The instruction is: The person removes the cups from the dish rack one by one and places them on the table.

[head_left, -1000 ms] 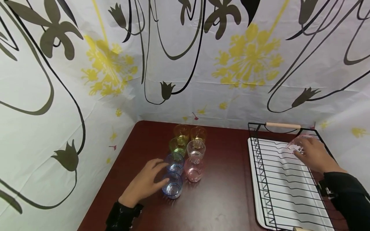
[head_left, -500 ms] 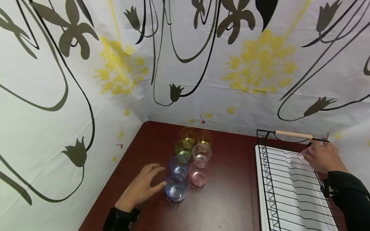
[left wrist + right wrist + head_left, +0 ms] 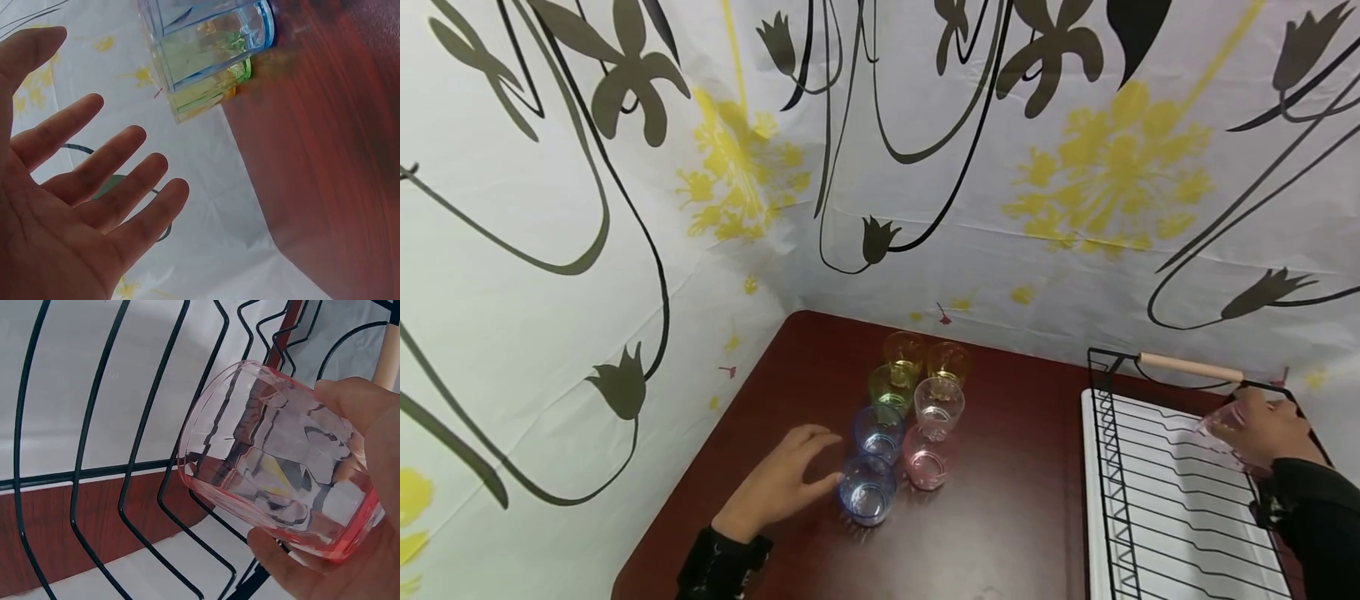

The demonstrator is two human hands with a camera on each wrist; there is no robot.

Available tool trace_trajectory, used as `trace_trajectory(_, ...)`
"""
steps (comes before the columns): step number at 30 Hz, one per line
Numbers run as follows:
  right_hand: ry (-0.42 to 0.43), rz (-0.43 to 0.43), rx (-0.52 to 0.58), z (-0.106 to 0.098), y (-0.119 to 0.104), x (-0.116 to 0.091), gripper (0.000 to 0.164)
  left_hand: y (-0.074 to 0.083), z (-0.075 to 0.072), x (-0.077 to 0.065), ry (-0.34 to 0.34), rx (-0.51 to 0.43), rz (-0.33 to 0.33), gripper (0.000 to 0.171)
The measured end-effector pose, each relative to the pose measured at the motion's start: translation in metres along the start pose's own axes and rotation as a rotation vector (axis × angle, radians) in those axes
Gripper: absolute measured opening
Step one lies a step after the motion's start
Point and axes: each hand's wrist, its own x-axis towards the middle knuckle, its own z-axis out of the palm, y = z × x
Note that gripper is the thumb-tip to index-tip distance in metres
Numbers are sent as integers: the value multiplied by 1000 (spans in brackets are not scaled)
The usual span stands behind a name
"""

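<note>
My right hand (image 3: 1273, 429) grips a pink glass (image 3: 275, 462) between thumb and fingers. The glass lies tilted, rim toward the wires, over the far right corner of the black dish rack (image 3: 1120, 508). At the left, my left hand (image 3: 786, 479) hovers with spread, relaxed fingers beside the nearer blue glass (image 3: 867, 496); its palm shows bare in the left wrist view. Behind stands another blue glass (image 3: 878, 435). A second pink glass (image 3: 928, 460), a clear glass (image 3: 940, 406), a green glass (image 3: 891, 390) and two yellow glasses (image 3: 904, 354) complete the cluster.
Beneath the rack lies a white drip tray (image 3: 1093, 500). A wooden handle (image 3: 1191, 367) spans the rack's far end. Flower-patterned white sheeting (image 3: 985, 208) encloses the dark red table (image 3: 1000, 517) at the back and left.
My right hand has carried the pink glass toward the rack's far right corner and turned it. My left hand has drawn slightly away from the blue glasses. The head view has shifted left.
</note>
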Motion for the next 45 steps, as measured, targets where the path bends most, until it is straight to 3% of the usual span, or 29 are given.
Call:
trace_trajectory(6,-4,-42,4,-6,9,1,38,2,3,1,-22,-29,-9,47)
trace_trajectory(15,64,-112,14,-14,5,-11,38,4,2,3,-10,-29,12,47)
trace_trajectory(21,132,-168,11,-23,-9,-35,38,5,2,5,40,-14,83,45)
trace_trajectory(27,162,-228,-13,-33,-27,-66,65,10,3,10,82,-23,124,47)
trace_trajectory(36,280,-411,-18,-30,-48,-112,63,15,3,17,118,-17,183,49)
trace_trajectory(40,339,-472,-9,-23,-54,-133,68,19,3,21,109,-26,200,49)
trace_trajectory(45,444,-563,-15,-12,-63,-156,63,23,4,25,91,-42,194,50)
